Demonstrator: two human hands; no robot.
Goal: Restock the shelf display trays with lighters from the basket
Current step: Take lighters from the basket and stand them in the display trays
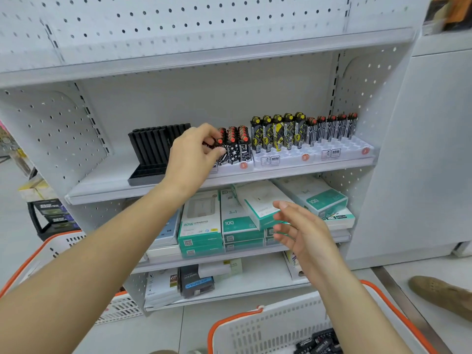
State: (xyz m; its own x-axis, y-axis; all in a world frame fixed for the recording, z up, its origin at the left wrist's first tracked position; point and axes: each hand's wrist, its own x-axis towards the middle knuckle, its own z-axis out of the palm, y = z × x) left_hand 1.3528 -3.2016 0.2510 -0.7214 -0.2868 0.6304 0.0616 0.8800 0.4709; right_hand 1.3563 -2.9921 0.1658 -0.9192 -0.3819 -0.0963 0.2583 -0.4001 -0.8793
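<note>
Nearest, the basket (258, 325) sits low with spare lighters (319, 343) inside. Above it the right hand (304, 231) hovers, fingers loosely spread, holding nothing. Farther in, the left hand (194, 154) pinches a red-capped lighter (220, 144) at the display tray (229, 166) (leftmost column); seat it upright, square to its neighbours.

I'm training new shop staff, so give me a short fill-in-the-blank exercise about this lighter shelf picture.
1. The left hand pinches a lighter with a ____ cap.
2. The right hand holds ____.
3. The basket at the bottom has an ____ rim.
4. The black tray left of the lighters is ____.

Missing words: red; nothing; orange; empty
</note>
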